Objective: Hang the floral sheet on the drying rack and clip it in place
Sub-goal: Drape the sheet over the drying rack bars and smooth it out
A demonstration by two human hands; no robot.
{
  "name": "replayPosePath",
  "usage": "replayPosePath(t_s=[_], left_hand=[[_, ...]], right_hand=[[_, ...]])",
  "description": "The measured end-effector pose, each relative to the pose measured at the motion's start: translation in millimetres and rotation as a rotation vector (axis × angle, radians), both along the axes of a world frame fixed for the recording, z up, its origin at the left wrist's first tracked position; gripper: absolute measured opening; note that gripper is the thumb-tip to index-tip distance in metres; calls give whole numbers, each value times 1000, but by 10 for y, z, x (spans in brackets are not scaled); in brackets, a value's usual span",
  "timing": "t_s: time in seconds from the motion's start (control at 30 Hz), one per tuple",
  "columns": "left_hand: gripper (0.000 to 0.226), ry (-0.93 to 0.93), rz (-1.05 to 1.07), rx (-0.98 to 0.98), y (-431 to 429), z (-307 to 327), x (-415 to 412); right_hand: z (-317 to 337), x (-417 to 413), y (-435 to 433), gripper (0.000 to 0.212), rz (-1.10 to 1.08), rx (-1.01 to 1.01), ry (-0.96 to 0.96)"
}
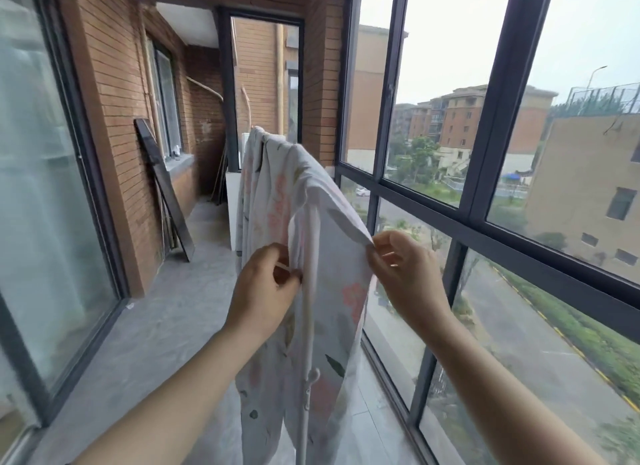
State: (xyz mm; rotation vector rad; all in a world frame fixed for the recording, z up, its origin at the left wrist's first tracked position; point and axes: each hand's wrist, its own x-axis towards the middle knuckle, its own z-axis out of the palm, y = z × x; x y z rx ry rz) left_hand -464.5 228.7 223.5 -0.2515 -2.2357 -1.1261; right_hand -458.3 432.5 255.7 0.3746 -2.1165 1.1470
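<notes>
As the floral sheet [311,201] drapes along the drying rack [309,326] running near-to-far, both hands pinch its near end — left hand [265,291] by the pole, right hand [403,274] on the right edge

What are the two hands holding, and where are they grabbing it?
The right hand pinches the floral sheet at its edge. The left hand holds something small and pale, perhaps a clip, against the sheet.

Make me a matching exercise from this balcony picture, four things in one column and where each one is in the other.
Things:
1. floral sheet
2. left hand
3. right hand
4. dark panel

Places:
A. leaning on the brick wall
B. draped over the drying rack
C. pinching the sheet's window-side edge
D. at the white rack pole

Pairs: 1-B, 2-D, 3-C, 4-A
</notes>
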Motion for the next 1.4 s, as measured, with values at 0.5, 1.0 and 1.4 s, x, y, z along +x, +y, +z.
replayPosePath(t_s=[0.5,1.0,1.4], left_hand=[[20,253,133,25,46,198,698],[18,-192,91,96,-147,-601,663],[41,-64,172,76,-39,-596,430]], right_hand=[[-490,98,75,8,107,94,-196],[-456,324,-96,28,104,78,-186],[-571,241,-236,21,-51,64,-159]])
